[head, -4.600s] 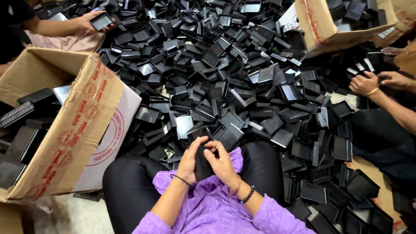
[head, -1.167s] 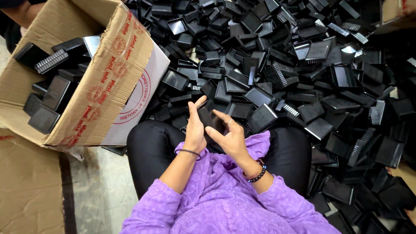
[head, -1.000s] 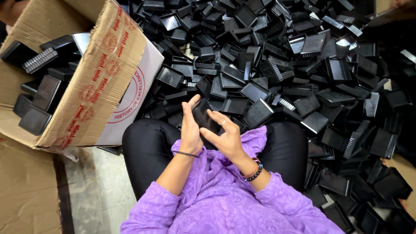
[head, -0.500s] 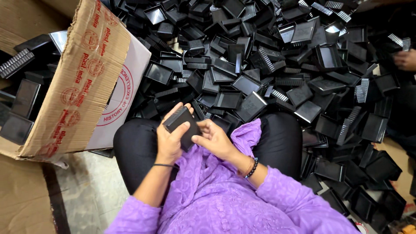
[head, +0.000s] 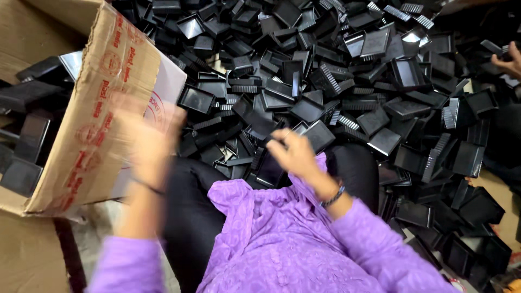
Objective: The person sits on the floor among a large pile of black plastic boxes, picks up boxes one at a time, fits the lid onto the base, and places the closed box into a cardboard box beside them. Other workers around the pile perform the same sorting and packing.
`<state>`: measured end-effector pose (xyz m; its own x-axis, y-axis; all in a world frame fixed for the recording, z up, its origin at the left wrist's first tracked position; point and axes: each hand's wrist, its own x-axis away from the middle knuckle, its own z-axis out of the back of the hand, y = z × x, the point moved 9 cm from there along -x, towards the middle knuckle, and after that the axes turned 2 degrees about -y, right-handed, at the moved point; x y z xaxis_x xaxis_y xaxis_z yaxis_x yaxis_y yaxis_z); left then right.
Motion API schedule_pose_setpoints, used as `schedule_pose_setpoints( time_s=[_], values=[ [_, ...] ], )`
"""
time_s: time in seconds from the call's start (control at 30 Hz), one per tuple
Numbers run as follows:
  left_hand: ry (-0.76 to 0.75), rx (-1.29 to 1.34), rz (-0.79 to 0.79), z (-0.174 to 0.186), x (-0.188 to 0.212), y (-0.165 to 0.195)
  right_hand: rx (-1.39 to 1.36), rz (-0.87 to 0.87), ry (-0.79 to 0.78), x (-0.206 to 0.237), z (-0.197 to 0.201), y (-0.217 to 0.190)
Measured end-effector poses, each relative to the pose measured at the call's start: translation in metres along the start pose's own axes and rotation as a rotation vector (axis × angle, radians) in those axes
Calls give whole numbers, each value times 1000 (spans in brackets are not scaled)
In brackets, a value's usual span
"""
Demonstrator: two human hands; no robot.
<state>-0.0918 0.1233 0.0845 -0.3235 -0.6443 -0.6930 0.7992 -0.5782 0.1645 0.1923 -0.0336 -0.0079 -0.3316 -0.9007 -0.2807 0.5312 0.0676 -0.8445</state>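
My left hand (head: 149,142) is raised in front of the cardboard box (head: 103,108) at the left. It is smeared by motion blur: the fingers look loosely spread, but I cannot tell whether they hold anything.

My right hand (head: 293,154) is sharp. It sits just above my lap at the near edge of the pile of black plastic trays (head: 347,81), fingers curled downward onto a black tray piece (head: 269,169) that stands tilted against my dark trousers (head: 190,201). The fingertips touch its upper edge; whether they pinch it or only rest on it, I cannot tell. A beaded bracelet (head: 332,196) circles that wrist, below which the purple sleeve (head: 374,244) begins.

The box lies open toward me, with more black trays (head: 27,141) inside, stacked flat and on edge. The pile spreads across the floor from the box to the right edge of the head view; some pieces are shallow rectangular trays, others bear ribbed combs. At upper right another person's hand (head: 510,62) touches the pile, well apart from mine.
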Motion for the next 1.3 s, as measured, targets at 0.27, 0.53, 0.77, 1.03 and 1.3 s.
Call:
schedule_pose_setpoints(
  time_s=[0.27, 0.53, 0.77, 1.03, 1.3],
  values=[
    [-98, 2016, 1017, -160, 88, 55, 373, 152, 41, -54, -1, 34],
    [-437, 1654, 1054, -169, 107, 65, 609, -46, 35, -94, 30, 98],
    [-592, 1723, 857, -169, 83, 130, -319, -37, 54, -20, 6, -3],
    [-455, 1902, 1109, -164, 83, 126, -426, -68, 22, 6, 0, -27],
    [-302, 1677, 750, -129, 72, 130, -129, 128, 86, 22, -16, -40]
  ],
)
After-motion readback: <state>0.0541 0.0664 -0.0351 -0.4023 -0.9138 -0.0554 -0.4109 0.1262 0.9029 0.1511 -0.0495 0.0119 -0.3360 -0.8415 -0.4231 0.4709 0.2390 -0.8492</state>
